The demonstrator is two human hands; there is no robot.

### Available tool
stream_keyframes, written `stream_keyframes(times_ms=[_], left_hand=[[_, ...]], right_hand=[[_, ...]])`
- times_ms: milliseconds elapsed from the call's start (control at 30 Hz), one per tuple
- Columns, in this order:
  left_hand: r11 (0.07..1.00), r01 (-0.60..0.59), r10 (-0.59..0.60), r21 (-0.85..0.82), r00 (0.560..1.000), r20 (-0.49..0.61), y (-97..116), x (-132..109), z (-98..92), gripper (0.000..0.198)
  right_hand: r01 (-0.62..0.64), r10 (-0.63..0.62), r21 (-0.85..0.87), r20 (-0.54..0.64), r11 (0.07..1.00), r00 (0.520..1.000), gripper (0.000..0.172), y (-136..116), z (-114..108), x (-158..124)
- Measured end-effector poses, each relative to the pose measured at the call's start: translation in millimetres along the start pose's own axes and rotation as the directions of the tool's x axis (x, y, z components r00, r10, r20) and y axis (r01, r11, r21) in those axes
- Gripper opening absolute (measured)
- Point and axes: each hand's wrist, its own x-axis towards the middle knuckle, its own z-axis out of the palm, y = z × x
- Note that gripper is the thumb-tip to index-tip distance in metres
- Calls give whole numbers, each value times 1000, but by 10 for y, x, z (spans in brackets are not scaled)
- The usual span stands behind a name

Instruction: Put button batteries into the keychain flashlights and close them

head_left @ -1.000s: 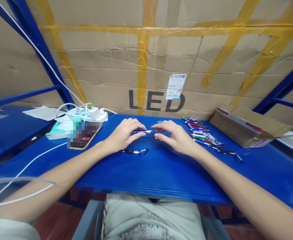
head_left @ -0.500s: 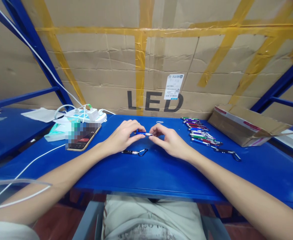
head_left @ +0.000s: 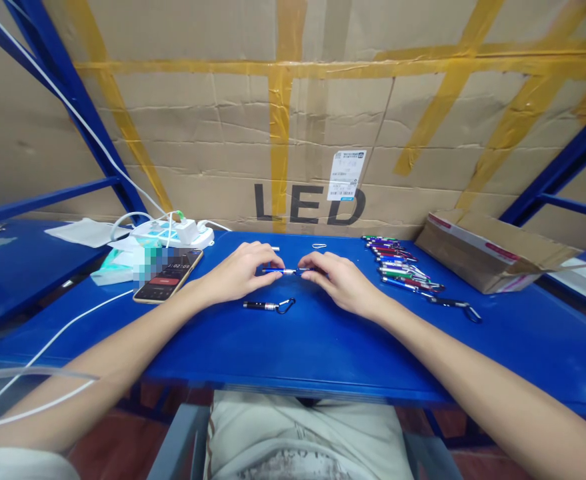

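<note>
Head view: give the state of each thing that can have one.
Blue penlight, level between both hands
Left hand, fingers on its left part
Right hand, fingers at its right end
Black penlight, lying flat, carabiner attached
Silver clip, lying loose
Penlight row, lying flat
Smartphone, screen lit
Power strip, plugs inserted
Small cardboard box, open
Large LED carton, taped

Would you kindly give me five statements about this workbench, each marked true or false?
1. The left hand and right hand are at one blue pen. True.
2. The phone lies right of both hands. False: the phone lies left of them.
3. A cardboard box stands right of the pen row. True.
4. The black pen nearer the person than the hands is inside the box. False: that black pen lies on the table.
</note>
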Motion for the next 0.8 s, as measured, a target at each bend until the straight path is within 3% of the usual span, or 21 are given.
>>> stream_keyframes(times_ms=[433,800], left_hand=[[996,70,-60,-56,984,170,-3,-9,-143,17],[957,209,-122,-202,919,374,-1,-10,-234,15]], right_hand=[[43,-41,-20,94,999,995,19,-76,45,-15],[143,-135,-44,141,989,981,22,-87,104,8]])
